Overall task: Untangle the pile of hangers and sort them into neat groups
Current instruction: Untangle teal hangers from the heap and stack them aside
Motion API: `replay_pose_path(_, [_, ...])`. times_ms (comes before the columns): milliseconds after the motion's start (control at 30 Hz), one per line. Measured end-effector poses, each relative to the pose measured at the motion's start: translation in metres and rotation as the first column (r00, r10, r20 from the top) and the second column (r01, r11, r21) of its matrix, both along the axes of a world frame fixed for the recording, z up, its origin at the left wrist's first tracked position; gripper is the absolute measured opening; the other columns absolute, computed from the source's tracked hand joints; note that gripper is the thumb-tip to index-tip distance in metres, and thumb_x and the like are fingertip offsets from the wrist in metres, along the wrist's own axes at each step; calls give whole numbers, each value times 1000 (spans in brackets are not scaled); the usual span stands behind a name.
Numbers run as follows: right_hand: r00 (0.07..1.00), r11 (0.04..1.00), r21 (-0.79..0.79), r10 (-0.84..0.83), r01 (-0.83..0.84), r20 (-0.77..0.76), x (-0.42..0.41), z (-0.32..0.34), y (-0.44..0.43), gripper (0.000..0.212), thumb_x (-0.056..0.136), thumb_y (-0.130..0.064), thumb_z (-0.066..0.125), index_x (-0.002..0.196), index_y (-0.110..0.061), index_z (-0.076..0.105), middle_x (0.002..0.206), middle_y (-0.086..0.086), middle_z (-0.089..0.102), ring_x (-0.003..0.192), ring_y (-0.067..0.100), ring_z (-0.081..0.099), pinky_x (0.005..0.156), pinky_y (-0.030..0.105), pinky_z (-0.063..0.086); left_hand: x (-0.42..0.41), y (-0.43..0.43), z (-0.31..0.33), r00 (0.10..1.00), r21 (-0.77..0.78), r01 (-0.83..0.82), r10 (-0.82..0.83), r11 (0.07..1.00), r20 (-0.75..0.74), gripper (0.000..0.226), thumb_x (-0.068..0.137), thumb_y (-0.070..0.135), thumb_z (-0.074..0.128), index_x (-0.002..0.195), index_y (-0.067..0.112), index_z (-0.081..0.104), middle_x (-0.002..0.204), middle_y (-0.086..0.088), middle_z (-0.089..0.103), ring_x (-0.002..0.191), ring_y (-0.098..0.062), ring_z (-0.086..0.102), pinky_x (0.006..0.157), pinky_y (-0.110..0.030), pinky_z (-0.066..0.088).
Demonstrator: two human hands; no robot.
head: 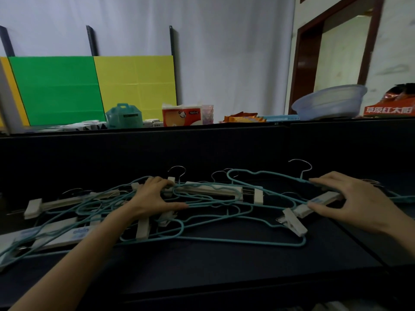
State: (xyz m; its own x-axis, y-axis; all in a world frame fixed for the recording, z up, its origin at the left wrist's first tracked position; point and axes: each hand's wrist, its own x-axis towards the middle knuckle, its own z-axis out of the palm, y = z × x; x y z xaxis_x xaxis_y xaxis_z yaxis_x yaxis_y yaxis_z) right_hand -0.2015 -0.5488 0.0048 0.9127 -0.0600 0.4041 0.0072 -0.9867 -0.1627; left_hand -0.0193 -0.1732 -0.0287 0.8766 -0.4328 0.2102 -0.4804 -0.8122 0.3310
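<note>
**Where the hangers knot, both grips settle**

Because teal wire and white clip types lie interlocked in one pile of hangers (213,198) on the dark worktop (224,277), I lay my left grip (155,196) over its middle, fingers spread and clasping nothing, to pin the mass. My right grip (350,198), likewise unclenched, rests at the pile's right end. Its thumb is against a white clip hanger (323,198) and its fingertips are at a teal wire hanger (302,180). I judge this outer piece easiest to free. Nothing is sorted yet.

dim foreground, brighter backdrop (edges bowed, slightly soft).
</note>
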Motion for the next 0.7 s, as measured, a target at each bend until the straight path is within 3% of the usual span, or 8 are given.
replay_pose_path(300, [1000,1000,-9,-1,1,-1,5,-7,5,88,56,-80,37,127,-32,52,109,-26,43,93,-2,44,72,23,36,-1,-3,-2,999,79,6,-10,997,51,101,57,81,41,139,23,38,124,3,42,113,-16,34,101,-35,35])
replay_pose_path(400, [1000,1000,17,9,-9,10,10,-10,8,89,54,-80,39,126,-31,54,108,-24,45,92,0,46,69,19,34,1,-4,-3,999,95,-7,3,995,37,93,66,77,46,141,22,36,128,1,40,118,-18,32,103,-37,33])
replay_pose_path(700, [1000,998,52,29,-29,0,14,-11,17,91,52,-81,40,126,-30,55,109,-22,48,97,4,50,77,28,43,2,-5,-1,998,144,-15,7,990,55,87,74,70,52,141,18,36,132,1,42,120,-21,34,102,-36,35])
